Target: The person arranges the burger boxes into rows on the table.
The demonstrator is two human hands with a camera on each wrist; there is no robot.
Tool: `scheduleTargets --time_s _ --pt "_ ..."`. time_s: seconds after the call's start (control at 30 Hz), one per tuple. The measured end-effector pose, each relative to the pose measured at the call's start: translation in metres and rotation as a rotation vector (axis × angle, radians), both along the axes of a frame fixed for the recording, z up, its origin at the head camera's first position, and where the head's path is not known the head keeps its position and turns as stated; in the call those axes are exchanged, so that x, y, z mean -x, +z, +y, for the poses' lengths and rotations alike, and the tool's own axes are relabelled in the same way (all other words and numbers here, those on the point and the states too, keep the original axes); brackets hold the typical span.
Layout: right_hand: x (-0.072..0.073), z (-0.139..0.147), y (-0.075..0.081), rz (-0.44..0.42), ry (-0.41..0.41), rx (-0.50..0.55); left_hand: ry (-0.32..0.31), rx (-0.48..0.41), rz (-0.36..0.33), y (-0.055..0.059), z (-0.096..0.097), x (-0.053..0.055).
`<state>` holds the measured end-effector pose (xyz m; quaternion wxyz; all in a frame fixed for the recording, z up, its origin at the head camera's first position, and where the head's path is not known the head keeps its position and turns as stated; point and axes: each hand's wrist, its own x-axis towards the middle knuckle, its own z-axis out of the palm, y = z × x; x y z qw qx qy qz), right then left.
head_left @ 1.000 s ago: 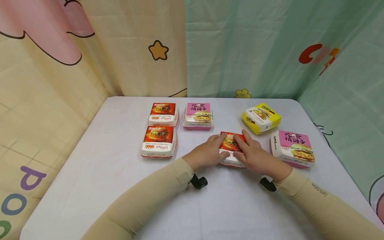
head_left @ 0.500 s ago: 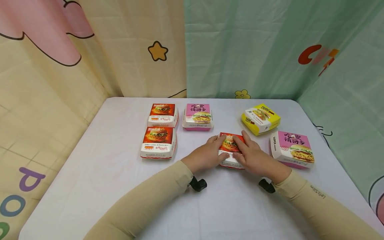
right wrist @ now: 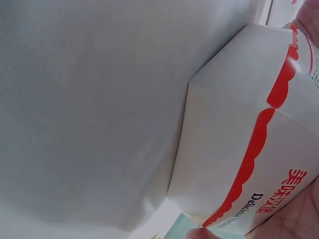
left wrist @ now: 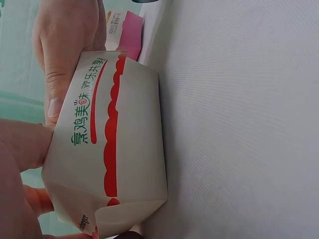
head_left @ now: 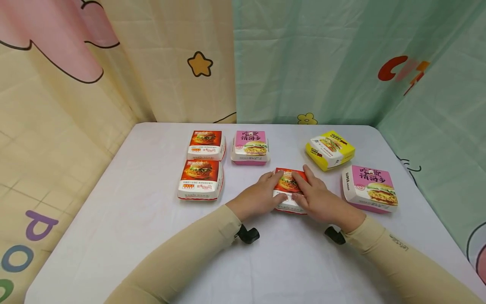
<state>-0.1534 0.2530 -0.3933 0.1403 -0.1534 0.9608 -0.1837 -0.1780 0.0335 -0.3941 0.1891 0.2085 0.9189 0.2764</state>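
Note:
A red-and-white burger box (head_left: 287, 184) sits right of the table's middle, between my two hands. My left hand (head_left: 260, 195) grips its left side, with the thumb at the near part of the lid. From the other side my right hand (head_left: 320, 201) holds it, thumb and index finger lying over the lid. In the left wrist view the white side of the burger box (left wrist: 134, 129) shows a red scalloped band, its base down at the cloth. Another side of the burger box (right wrist: 224, 129) fills much of the right wrist view. The outer fingers are partly hidden.
Two similar red-and-white boxes, one far (head_left: 206, 145) and one nearer (head_left: 200, 180), stand at the left. Beside them is a pink box (head_left: 250, 147). At the right are a yellow box (head_left: 330, 150) and another pink box (head_left: 370, 188). Curtains surround the white-covered table (head_left: 133, 202).
Both hands and the burger box between them have shifted slightly left. The other boxes stay where they were.

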Motion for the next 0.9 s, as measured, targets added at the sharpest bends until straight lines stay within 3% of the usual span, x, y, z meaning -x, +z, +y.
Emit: scheduleTargets --time_s 0.57,0.9 --pt "0.002 -0.014 -0.001 0.011 0.043 0.007 0.042 -0.014 -0.010 0.000 -0.015 -0.008" --pt "0.001 -0.021 -0.001 0.060 0.078 -0.003 0.069 -0.020 -0.011 0.000 -0.024 -0.012"
